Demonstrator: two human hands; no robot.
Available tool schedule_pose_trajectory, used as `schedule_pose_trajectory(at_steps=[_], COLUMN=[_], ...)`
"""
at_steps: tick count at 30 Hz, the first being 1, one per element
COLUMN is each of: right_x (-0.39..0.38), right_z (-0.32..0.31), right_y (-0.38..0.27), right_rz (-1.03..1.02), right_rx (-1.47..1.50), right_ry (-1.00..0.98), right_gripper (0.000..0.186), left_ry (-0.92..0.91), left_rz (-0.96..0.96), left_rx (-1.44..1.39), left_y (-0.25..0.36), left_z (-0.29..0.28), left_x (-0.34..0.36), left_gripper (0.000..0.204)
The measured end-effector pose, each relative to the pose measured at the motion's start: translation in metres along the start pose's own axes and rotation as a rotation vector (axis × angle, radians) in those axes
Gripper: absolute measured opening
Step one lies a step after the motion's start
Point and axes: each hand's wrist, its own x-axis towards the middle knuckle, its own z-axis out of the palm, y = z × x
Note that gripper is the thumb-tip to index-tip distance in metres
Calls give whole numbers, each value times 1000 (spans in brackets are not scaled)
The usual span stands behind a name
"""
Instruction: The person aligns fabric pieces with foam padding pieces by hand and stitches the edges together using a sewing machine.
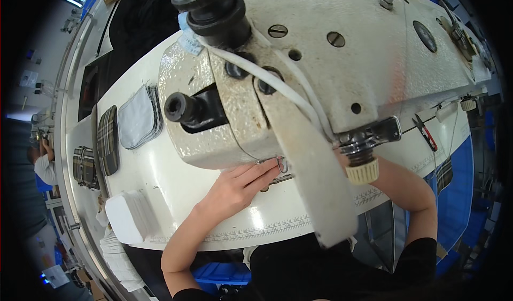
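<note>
sewing machine body [342,60]: cream painted metal, hammered, worn sheen
knob [214,10]: black plastic, matt
table [160,178]: white, smooth, glossy
plaid pieces [108,133]: woven cloth, matt
grey pieces [138,116]: soft matt cloth
thumbscrew [362,170]: ridged cream plastic

The single head view looks steeply down from just above and very close behind the top of a cream sewing machine [320,60], whose body fills the upper and middle picture and hides much of the white table [176,189] beneath it. The person's forearms enter from the lower edge, the left hand [240,186] showing under the machine's head. The fisheye bends the table's edges toward the dark rim, where a neighbouring work area shows far left.
</note>
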Motion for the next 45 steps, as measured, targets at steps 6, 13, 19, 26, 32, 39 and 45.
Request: schedule_pose_trajectory(at_steps=[6,13,19,26,32,39,45], right_x=[-4,-4,0,-3,11,8,5], right_z=[-3,-5,-7,-3,-14,-13,-8], right_y=[-1,-2,-5,-3,-9,-8,-7], right_rz=[60,17,42,113,21,10,86], right_rx=[17,2,42,59,25,52,110], right_ry=[-118,-98,-103,-110,27,26,-39], right_gripper=[6,7,7,7,9,11,12], left_ry=[-14,-68,-77,68,142,-134,-85], left_rz=[-109,-211,-345,-196,-29,-340,-502], left_rx=[-16,87,46,54,43,-86,-154], left_y=[-22,-32,-30,-7,-20,-49,-49], left_z=[3,-4,-6,6,24,28,22], left_x=[-5,-4,2,6,-9,-35,-18], left_gripper=[59,40,35,35,22,28,32])
